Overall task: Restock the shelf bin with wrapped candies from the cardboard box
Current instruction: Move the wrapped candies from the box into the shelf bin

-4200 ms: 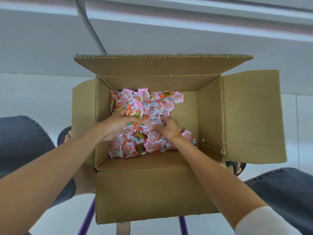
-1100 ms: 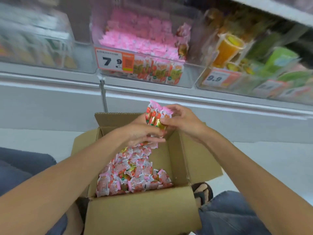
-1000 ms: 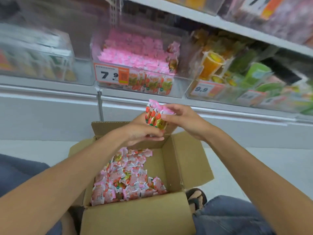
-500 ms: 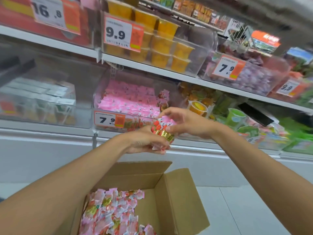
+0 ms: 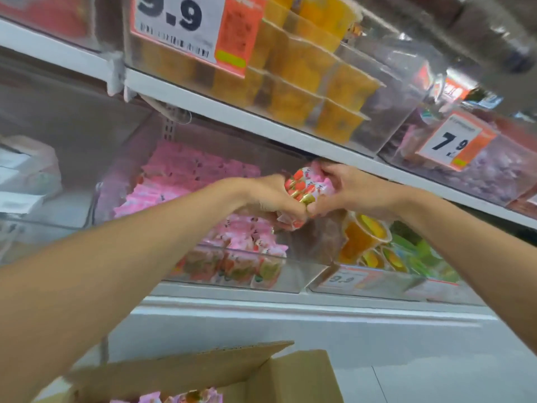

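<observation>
Store shelving framed the left hand (image 5: 270, 202) and right hand (image 5: 345, 190), both curled around a bundle of wrapped candies (image 5: 305, 186) above the clear shelf bin (image 5: 290, 274) of pink candies; the cardboard box (image 5: 290, 376) sat below, a few candies inside.

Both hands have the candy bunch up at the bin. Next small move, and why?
Probably lower the bunch into the bin and release. The left hand and right hand grip it together just under the upper shelf, above the pink candies in the bin, not yet resting on them.
</observation>
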### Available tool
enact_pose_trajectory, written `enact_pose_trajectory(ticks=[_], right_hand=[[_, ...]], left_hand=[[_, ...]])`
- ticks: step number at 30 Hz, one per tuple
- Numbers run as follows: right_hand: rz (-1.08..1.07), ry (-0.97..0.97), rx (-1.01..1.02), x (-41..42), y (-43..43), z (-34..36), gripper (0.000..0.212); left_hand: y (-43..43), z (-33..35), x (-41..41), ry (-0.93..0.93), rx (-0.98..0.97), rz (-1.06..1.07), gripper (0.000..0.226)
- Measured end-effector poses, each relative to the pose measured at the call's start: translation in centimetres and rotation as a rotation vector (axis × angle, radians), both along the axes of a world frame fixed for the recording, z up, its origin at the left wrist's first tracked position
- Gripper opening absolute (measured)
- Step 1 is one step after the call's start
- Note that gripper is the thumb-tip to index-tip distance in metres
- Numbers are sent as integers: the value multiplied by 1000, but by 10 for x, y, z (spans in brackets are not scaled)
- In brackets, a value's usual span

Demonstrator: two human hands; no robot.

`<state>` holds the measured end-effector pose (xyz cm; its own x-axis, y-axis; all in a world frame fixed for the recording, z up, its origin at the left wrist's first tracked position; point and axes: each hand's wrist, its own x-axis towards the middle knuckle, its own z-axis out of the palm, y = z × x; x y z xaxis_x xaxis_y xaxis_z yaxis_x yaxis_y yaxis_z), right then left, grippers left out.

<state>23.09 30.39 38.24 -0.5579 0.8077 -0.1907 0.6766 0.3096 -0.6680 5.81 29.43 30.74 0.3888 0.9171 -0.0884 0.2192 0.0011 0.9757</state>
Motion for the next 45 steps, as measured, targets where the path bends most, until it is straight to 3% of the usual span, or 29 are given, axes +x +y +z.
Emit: enact_pose_trajectory(ticks=[4,8,12,15,17,20,25,31,34,37,41,45], right_hand=[[-22,-91,-29,-12,17,-7,43],[-85,-86,72,-24,27,-20,48],[-157,-122,98,-26,41,-31,81],[-95,-446,325,-24,49,-29,85],[-17,-660,441,-29,52,-32,82],[74,-867,403,-45,59,-44,79],[92,-951,270,-59,76,-69,82],[95,-970,412,-55,85,-92,96],[146,-890,394,-50,79,-94,109],[175,-878,405,-49,78,-93,104],[137,-1037,525,-50,80,-93,97],[137,-1039,534,-49,78,-96,120]], left_hand=[[24,-13,-13,-35,-39,-162,24],[34,-21,-24,93,-6,-183,26],[35,-14,-44,292,53,-92,87],[42,-27,-74,572,186,94,121],[47,-41,-82,798,216,91,117],[51,-50,-77,992,273,43,98],[52,-50,-82,921,289,64,95],[58,-50,-83,918,287,56,95],[59,-50,-81,936,281,47,97],[60,-51,-80,950,283,38,97],[60,-51,-80,952,288,34,96],[61,-51,-80,946,285,29,97]])
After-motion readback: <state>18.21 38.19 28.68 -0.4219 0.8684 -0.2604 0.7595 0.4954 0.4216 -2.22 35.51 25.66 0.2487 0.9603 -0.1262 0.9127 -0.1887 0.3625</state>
